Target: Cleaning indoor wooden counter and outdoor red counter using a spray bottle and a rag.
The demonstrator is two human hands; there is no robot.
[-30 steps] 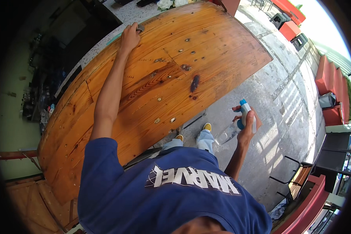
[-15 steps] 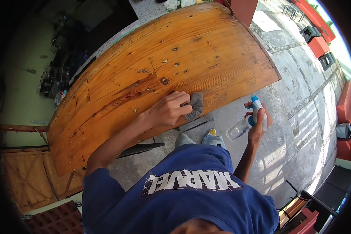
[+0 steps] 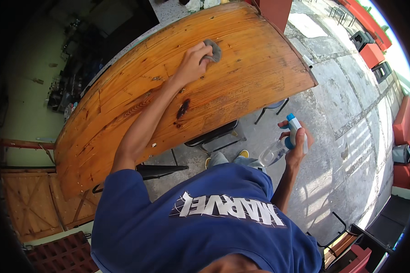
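Observation:
My left hand (image 3: 194, 63) reaches across the wooden counter top (image 3: 250, 86) and is closed on a grey cloth (image 3: 213, 51), which lies against the boards near their far side. The wood is orange-brown, with dark knots and long grain lines. Off the counter's near edge, to the right, my right hand (image 3: 298, 142) is wrapped round the neck of a clear spray bottle (image 3: 272, 153) with a white and blue trigger head. The bottle is tilted, its base toward my legs. A finger of that hand lies by the blue trigger.
Black-seated stools (image 3: 214, 133) stand under the near edge. A speckled ledge (image 3: 171, 10) runs behind the counter, and a red post (image 3: 274, 13) rises at its far right end. Grey concrete floor (image 3: 332, 118) lies to the right. A wooden cabinet (image 3: 32, 200) is at far left.
My left hand has moved the cloth away from the near edge, up toward the counter's far side. My right hand still holds the spray bottle in nearly the same place.

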